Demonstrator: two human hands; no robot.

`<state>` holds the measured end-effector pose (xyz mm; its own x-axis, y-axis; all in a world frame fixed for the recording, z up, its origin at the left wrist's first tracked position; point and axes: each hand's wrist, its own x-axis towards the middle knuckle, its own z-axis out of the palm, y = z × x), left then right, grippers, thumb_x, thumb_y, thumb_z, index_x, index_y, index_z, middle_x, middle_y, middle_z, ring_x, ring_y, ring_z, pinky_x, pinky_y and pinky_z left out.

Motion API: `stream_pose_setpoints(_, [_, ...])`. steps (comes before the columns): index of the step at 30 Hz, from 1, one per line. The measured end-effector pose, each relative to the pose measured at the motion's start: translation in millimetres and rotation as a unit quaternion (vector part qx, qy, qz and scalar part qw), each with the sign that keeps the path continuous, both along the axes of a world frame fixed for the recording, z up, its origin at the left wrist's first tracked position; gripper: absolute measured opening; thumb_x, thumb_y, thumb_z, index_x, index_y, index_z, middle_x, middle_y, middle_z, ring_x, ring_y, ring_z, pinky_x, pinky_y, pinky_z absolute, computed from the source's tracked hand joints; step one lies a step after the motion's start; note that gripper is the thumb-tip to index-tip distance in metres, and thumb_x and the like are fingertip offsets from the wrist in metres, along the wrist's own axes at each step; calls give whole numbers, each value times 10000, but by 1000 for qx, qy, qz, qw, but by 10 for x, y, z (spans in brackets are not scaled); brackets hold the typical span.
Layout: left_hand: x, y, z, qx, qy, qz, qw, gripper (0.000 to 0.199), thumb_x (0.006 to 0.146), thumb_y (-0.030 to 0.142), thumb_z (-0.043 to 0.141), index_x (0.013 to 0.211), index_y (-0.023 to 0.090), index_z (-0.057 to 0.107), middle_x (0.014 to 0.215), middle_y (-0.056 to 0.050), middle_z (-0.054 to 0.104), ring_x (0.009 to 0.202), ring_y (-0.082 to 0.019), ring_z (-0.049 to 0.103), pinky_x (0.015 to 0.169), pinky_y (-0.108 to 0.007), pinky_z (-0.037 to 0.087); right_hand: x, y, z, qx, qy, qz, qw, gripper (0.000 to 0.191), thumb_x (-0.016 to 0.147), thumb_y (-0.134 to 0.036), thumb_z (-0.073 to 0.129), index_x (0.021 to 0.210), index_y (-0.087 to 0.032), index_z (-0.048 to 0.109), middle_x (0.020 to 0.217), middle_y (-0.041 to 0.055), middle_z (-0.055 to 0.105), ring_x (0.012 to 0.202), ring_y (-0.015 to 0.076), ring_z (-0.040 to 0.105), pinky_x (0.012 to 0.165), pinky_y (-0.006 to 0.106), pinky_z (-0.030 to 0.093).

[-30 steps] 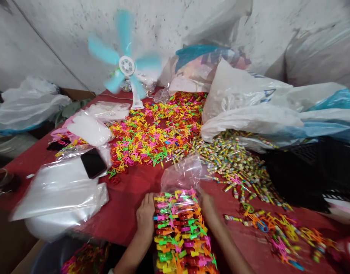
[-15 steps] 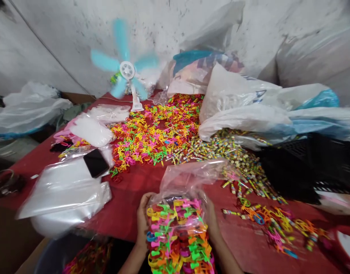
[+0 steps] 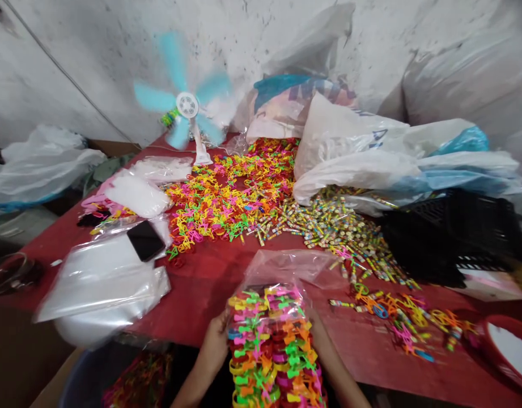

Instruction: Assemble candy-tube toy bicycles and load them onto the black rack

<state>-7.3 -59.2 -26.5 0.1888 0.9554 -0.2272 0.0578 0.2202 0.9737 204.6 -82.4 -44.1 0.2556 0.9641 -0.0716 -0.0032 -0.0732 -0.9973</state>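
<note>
Head view | clear bag (image 3: 271, 326) of bright plastic pieces (image 3: 298, 357) over the tabletop's (image 3: 196, 289) near edge, long axis running near to far | left hand (image 3: 217, 331) and right hand (image 3: 317, 326) clasp its opposite sides, equally near, bag directly between

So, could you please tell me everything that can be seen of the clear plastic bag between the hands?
The clear plastic bag looks thin, glossy and wrinkled. It covers at least the far end of two side-by-side stacks of plastic bands in pink, green, orange, yellow and red; how far down it reaches is hard to tell. Beyond them, a loose, see-through flap spreads over the red tabletop, reaching toward the right. The left hand and right hand are at its sides.
</note>
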Motion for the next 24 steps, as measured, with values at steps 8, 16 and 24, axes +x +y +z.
stream_pose_setpoints(8, [-72,-234,99,57,154,-60,985,380,893,484,417,829,188,645,749,-64,708,695,-203,659,679,-293,518,202,-506,-51,0,-147,-94,985,403,812,-533,567,1029,-209,670,1047,112,713,978,284,669,824,430,549])
stream_pose_setpoints(16, [82,-42,24,212,260,28,941,284,913,417,427,964,186,584,863,-71,691,770,-193,675,675,-295,535,204,-524,-67,12,-233,-212,949,286,901,-457,492,1009,-198,551,870,82,698,780,227,684,651,333,552])
stream_pose_setpoints(24, [95,-54,227,417,294,-3,860,177,941,258,437,863,190,580,761,-18,642,686,-134,638,622,-226,520,289,-521,137,176,-424,-209,863,111,862,-277,584,967,-241,579,837,61,639,818,225,617,707,382,532])
